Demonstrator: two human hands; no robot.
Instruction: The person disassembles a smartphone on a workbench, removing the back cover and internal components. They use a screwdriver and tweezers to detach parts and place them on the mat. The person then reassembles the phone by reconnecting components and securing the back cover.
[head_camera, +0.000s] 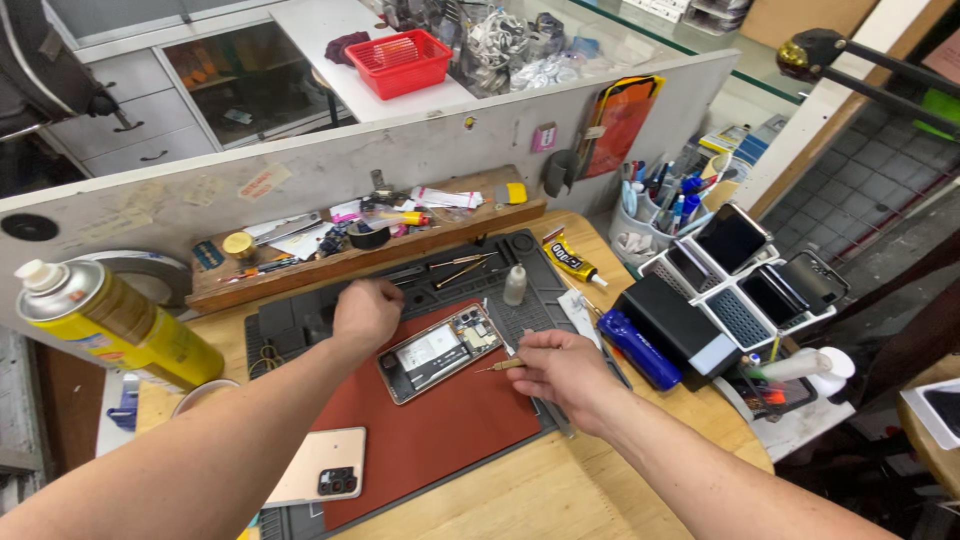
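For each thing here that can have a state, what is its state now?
Opened phone: back off, insides showing, flat on the red mat.
Back cover: detached, lying by the mat's left edge.
Small screwdriver: held in right hand.
Left hand: closed, reaching toward the grey tray.
Small bottle: upright, capped.

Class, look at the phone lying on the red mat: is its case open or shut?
Open. The phone lies with its back cover off, its internal parts and boards showing; the detached back cover lies apart on the mat.
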